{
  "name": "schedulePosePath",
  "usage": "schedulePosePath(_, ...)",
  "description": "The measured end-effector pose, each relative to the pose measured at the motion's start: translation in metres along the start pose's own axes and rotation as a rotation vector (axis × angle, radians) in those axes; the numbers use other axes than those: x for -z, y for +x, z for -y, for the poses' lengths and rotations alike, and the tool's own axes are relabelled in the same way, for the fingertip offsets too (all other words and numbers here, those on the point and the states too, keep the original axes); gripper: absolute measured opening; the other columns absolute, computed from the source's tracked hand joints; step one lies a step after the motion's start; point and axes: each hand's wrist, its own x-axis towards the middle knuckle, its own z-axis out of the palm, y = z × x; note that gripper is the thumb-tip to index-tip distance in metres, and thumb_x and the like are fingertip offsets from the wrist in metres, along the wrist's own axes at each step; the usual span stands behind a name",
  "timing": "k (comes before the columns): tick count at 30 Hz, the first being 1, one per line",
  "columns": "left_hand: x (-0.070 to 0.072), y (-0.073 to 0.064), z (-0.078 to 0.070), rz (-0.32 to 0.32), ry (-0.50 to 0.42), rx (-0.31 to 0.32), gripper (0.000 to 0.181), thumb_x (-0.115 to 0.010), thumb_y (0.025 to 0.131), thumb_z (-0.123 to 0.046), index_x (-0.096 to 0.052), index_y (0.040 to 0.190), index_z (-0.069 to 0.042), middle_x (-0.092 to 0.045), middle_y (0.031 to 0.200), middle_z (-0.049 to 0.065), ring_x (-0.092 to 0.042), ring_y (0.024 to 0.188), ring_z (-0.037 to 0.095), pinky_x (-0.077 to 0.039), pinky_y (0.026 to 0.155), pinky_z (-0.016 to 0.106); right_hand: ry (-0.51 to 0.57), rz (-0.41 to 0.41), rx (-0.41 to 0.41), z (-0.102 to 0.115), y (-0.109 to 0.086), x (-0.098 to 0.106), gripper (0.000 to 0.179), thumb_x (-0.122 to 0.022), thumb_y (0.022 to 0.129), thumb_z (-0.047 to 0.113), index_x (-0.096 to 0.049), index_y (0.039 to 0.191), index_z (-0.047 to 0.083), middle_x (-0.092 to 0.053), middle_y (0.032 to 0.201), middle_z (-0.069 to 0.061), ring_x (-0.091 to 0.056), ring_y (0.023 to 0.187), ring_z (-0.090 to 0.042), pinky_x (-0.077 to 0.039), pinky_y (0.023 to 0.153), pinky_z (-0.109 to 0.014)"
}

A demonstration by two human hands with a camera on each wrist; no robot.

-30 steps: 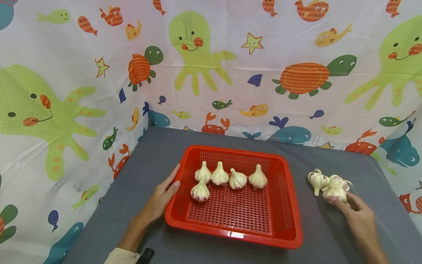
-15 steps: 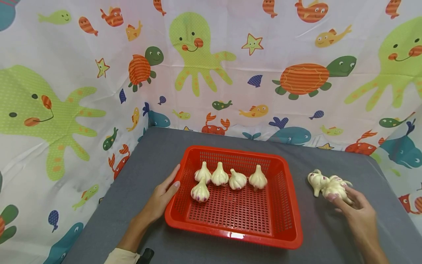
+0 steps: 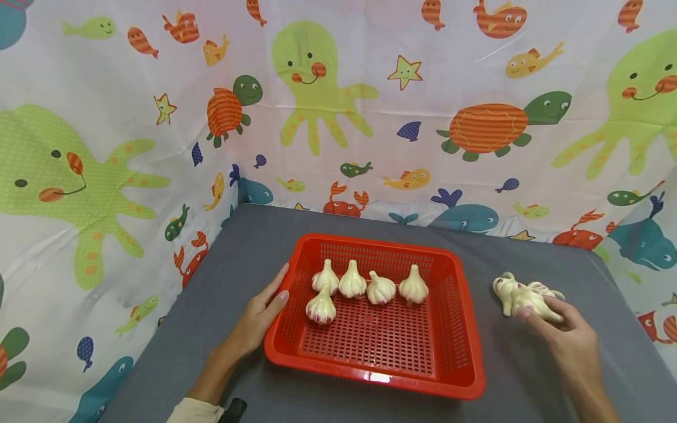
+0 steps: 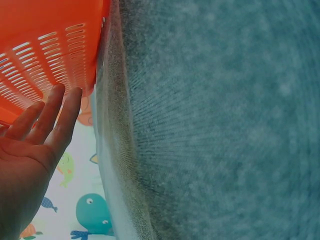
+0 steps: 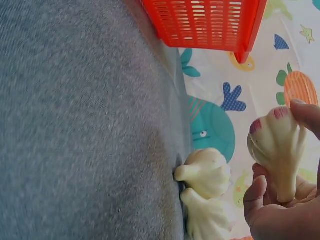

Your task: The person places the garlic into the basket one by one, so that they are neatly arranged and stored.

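A red plastic basket stands on the grey cloth, with several white garlic bulbs in its left and back part. My left hand rests on the basket's left side, thumb at the rim; in the left wrist view its fingers lie straight along the slotted outer wall. To the right of the basket, my right hand holds a garlic bulb between thumb and fingers, its purple-streaked end up in the right wrist view. Two more garlic bulbs lie on the cloth close behind it.
Grey cloth covers the table. A white curtain printed with sea animals hangs along the back and both sides. A black strap end shows at the left sleeve.
My right hand has picked up a garlic bulb from the cluster and shifted slightly to the left with it. The left hand and basket have not moved.
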Motion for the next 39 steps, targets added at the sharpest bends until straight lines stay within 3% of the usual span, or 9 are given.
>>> schedulePosePath(4,0.000,0.000,0.000,-0.002,0.003,-0.003,0.060,-0.049,0.114,-0.034,-0.026,0.169,-0.035,-0.033,0.172,-0.005,-0.051,0.145,0.025,-0.050,0.106,0.028,-0.015,0.002,0.052,0.004,-0.002,-0.004,0.051,-0.087,0.088,0.008,-0.072,0.136,0.018,-0.068,0.111,0.026,-0.063,0.087,0.005,-0.049,0.072,-0.007)
schedulePosePath(9,0.000,0.000,0.000,0.000,-0.003,-0.008,0.060,-0.049,0.114,-0.034,-0.026,0.169,-0.035,-0.032,0.172,-0.004,-0.052,0.144,0.026,-0.051,0.105,0.028,0.153,0.050,0.089,0.008,-0.003,-0.007,0.053,-0.085,0.086,-0.002,-0.072,0.136,0.010,-0.069,0.126,0.019,-0.067,0.094,0.004,-0.052,0.076,-0.007)
schedulePosePath(12,-0.001,0.000,0.000,0.002,-0.002,-0.009,0.060,-0.048,0.114,-0.034,-0.025,0.169,-0.035,-0.032,0.172,-0.004,-0.051,0.145,0.025,-0.050,0.106,0.029,0.161,0.067,0.092,0.010,-0.003,-0.009,0.055,-0.085,0.086,-0.002,-0.070,0.138,0.008,-0.067,0.130,0.016,-0.066,0.097,0.002,-0.052,0.077,-0.007)
schedulePosePath(16,-0.001,0.001,0.000,0.003,0.002,-0.011,0.060,-0.048,0.114,-0.035,-0.025,0.170,-0.034,-0.030,0.173,-0.005,-0.047,0.148,0.023,-0.049,0.108,0.030,0.196,0.075,0.084,0.013,-0.003,-0.012,0.057,-0.085,0.085,-0.005,-0.069,0.137,0.010,-0.065,0.131,0.012,-0.066,0.094,-0.001,-0.053,0.076,-0.008)
schedulePosePath(23,-0.001,0.002,0.001,0.000,0.005,-0.009,0.060,-0.048,0.114,-0.035,-0.025,0.170,-0.033,-0.030,0.173,-0.006,-0.046,0.149,0.022,-0.048,0.108,0.030,0.412,0.108,0.101,0.018,-0.005,-0.020,0.056,-0.075,0.084,-0.020,-0.063,0.133,0.006,-0.062,0.125,0.001,-0.067,0.092,-0.007,-0.058,0.075,-0.015)
schedulePosePath(26,-0.001,0.002,0.001,0.002,0.005,-0.008,0.060,-0.048,0.114,-0.035,-0.025,0.170,-0.033,-0.030,0.173,-0.006,-0.045,0.149,0.022,-0.047,0.109,0.029,0.455,0.097,0.101,0.022,-0.006,-0.022,0.056,-0.074,0.083,-0.023,-0.062,0.129,0.008,-0.062,0.121,-0.001,-0.068,0.092,-0.007,-0.058,0.075,-0.015)
schedulePosePath(32,-0.001,0.001,0.000,0.006,0.003,-0.004,0.061,-0.048,0.114,-0.036,-0.025,0.170,-0.033,-0.031,0.172,-0.005,-0.050,0.146,0.024,-0.049,0.107,0.028,0.432,0.069,0.100,0.028,-0.009,-0.026,0.054,-0.076,0.082,-0.022,-0.063,0.125,0.008,-0.065,0.110,-0.001,-0.068,0.086,-0.007,-0.057,0.072,-0.015)
schedulePosePath(39,0.000,0.000,0.002,0.002,0.016,-0.008,0.060,-0.048,0.114,-0.036,-0.025,0.170,-0.034,-0.031,0.172,-0.004,-0.050,0.146,0.024,-0.049,0.107,0.029,0.493,0.150,0.136,0.034,-0.010,-0.032,0.054,-0.073,0.084,-0.025,-0.058,0.126,0.005,-0.061,0.117,-0.006,-0.072,0.089,-0.011,-0.061,0.071,-0.022)
